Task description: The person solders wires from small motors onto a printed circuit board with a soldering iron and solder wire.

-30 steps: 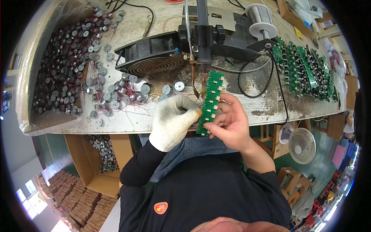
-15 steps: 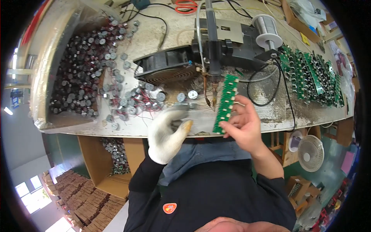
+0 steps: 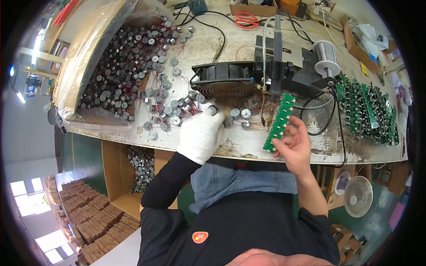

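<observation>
My right hand [image 3: 293, 148], bare, pinches the lower end of a long green circuit board [image 3: 280, 124] between thumb and fingers. The board stands tilted, with a row of small pale parts along it, its upper end close to the soldering machine's tip [image 3: 263, 119]. In a white glove, my left hand [image 3: 202, 135] reaches over the near part of the table, its fingers closed at a small round motor [image 3: 213, 109], which they partly hide. Loose motors with thin red wires [image 3: 175, 106] lie just left of this hand, and a few more [image 3: 246, 113] lie to its right.
A plastic-lined box [image 3: 73, 88] heaped with motors stands at the left. Behind my hands are a black fan [image 3: 226, 73] and a solder wire spool [image 3: 326, 55]. Many circuit boards [image 3: 368, 111] are stacked at the right. Below the table sits an open cardboard box [image 3: 116, 177].
My left hand has moved forward to the loose motors, and its fingers have closed at one. My right hand still holds the circuit board. The whole view has shifted.
</observation>
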Motion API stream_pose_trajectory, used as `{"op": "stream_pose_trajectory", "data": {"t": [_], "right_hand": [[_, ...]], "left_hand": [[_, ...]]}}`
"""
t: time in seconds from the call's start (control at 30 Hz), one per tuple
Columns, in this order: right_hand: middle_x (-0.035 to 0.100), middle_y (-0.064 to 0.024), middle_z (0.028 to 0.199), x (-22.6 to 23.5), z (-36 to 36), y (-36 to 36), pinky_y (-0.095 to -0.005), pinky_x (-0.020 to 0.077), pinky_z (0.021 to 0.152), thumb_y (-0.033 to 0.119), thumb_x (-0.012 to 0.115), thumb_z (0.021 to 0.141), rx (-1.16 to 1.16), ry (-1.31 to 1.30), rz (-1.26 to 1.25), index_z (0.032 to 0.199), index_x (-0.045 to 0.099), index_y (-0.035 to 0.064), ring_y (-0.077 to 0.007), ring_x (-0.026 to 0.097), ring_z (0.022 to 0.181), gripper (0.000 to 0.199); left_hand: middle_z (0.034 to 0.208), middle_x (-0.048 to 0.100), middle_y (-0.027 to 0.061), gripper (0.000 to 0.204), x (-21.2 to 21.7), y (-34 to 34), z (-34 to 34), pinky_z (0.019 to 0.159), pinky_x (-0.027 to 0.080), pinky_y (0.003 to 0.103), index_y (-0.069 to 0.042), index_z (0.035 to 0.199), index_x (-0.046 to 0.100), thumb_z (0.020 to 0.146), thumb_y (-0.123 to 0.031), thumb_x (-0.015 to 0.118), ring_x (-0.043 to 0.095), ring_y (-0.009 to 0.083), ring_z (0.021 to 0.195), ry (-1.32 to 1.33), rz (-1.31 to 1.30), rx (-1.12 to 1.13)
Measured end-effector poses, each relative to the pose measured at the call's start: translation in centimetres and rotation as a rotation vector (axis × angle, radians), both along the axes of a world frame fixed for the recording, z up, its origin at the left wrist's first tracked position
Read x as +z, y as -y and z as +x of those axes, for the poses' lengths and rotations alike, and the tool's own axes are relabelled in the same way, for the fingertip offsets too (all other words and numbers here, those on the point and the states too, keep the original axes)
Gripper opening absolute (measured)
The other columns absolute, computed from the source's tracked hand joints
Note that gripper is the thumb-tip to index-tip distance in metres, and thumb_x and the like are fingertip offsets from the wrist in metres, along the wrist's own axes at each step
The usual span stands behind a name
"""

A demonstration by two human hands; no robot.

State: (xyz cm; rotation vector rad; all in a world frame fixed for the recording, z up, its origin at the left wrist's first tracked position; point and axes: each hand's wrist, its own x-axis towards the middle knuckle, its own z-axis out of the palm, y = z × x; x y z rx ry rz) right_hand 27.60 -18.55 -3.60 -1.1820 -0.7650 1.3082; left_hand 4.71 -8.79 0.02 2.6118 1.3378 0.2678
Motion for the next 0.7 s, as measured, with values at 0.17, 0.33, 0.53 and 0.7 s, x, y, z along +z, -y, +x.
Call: {"op": "stream_pose_trajectory", "data": {"t": [0.17,0.33,0.53,0.7], "right_hand": [[0.054,-0.012,0.106,0.1,0.1,0.1,-0.0211,0.0518,0.051,-0.01,0.062,0.079,0.0,0.017,-0.006,0.13,0.03,-0.0016,-0.0109,0.06,0.07,0.061],[0.054,-0.0122,0.107,0.3,0.1,0.2,-0.0211,0.0521,0.052,-0.009,0.062,0.079,0.006,0.025,-0.004,0.13,0.03,-0.0011,-0.011,0.061,0.069,0.061],[0.054,-0.012,0.107,0.2,0.1,0.0,-0.0208,0.0525,0.053,-0.009,0.063,0.079,0.02,0.017,0.005,0.13,0.03,-0.0007,-0.011,0.061,0.07,0.061],[0.054,-0.0119,0.106,0.1,0.1,0.1,-0.0209,0.0523,0.053,-0.008,0.063,0.079,0.014,0.013,0.003,0.129,0.031,-0.0004,-0.0112,0.062,0.07,0.06]], "left_hand": [[0.075,0.056,0.0102,0.012,-0.2,0.8,-0.1,0.056,0.048,0.038,-0.008,0.086,0.058,0.075,-0.011,0.062,0.06,0.0281,0.064,0.069,0.043,-0.011],[0.07,0.058,0.0116,0.016,0.3,2.4,0.0,0.055,0.046,0.036,-0.006,0.091,0.063,0.075,-0.006,0.063,0.06,0.0283,0.063,0.2,-0.034,0.062],[0.069,0.059,0.0097,0.01,-1.5,3.7,0.5,0.055,0.047,0.037,-0.009,0.088,0.062,0.078,-0.011,0.062,0.06,0.0285,0.06,0.273,-0.088,0.075],[0.077,0.063,0.0106,0.017,-1.3,3.2,0.5,0.058,0.049,0.035,-0.007,0.092,0.061,0.076,-0.004,0.063,0.062,0.0283,0.064,0.41,-0.012,0.079]]}}
